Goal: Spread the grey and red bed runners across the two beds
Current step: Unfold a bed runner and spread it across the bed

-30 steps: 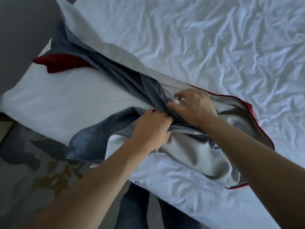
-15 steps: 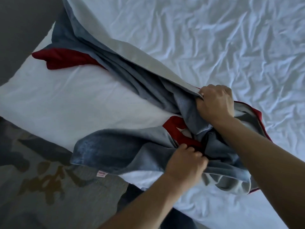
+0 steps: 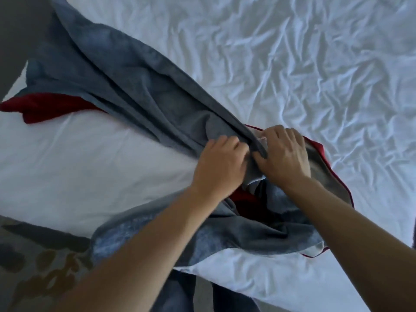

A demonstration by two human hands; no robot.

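Grey cloth with a red edge, the bed runner (image 3: 126, 86) lies bunched and twisted on the white bed (image 3: 292, 64), and both hands meet at its middle. The left hand (image 3: 219, 166) has its fingers curled into a fold of the grey cloth; the right hand (image 3: 284, 155) sits just beside it, thumb and fingers pinching the same ridge of fabric, so each grip is closed on the runner.

From this double grip the runner's long axis runs away up and to the left, toward the far corner of the bed, where a red end (image 3: 45, 104) pokes out from under the grey. Another part doubles back below the hands and hangs over the near edge of the bed toward the patterned carpet (image 3: 33, 266) (how much trails there is hidden by the forearms). The left hand is nearer the long stretched part, the right nearer the red-edged heap (image 3: 324, 167) beyond it. Untwisting probably comes first, then pulling the ends apart along the axis.
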